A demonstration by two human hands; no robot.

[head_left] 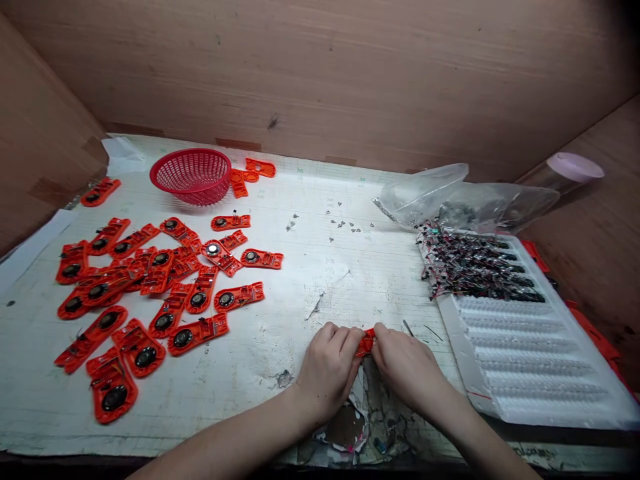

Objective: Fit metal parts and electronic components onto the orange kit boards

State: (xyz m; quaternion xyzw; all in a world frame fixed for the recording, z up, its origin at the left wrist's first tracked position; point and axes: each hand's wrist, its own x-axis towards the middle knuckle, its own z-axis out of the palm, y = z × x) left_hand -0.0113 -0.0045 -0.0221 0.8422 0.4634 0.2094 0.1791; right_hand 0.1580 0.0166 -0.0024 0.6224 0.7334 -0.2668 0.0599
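Both hands meet near the front middle of the paper-covered table. My left hand [330, 363] is closed on the left end of a small orange plastic housing [367, 343]. On its right end, the fingers of my right hand [403, 360] are pressed together. Most of this housing is hidden by the fingers. Many similar orange housings [199, 335] with round black speakers and wires lie in a loose heap to the left. Just beyond my right hand, a thin dark metal piece [408, 327] rests on the paper.
A red mesh basket [191, 175] stands at the back left, beside a few bare orange parts [261, 167]. Tiny metal pieces [342, 225] are scattered mid-table. On the right are a white foam tray [540, 360], wired components [475, 263], a clear plastic bag [425, 193] and a pink-topped container [575, 168].
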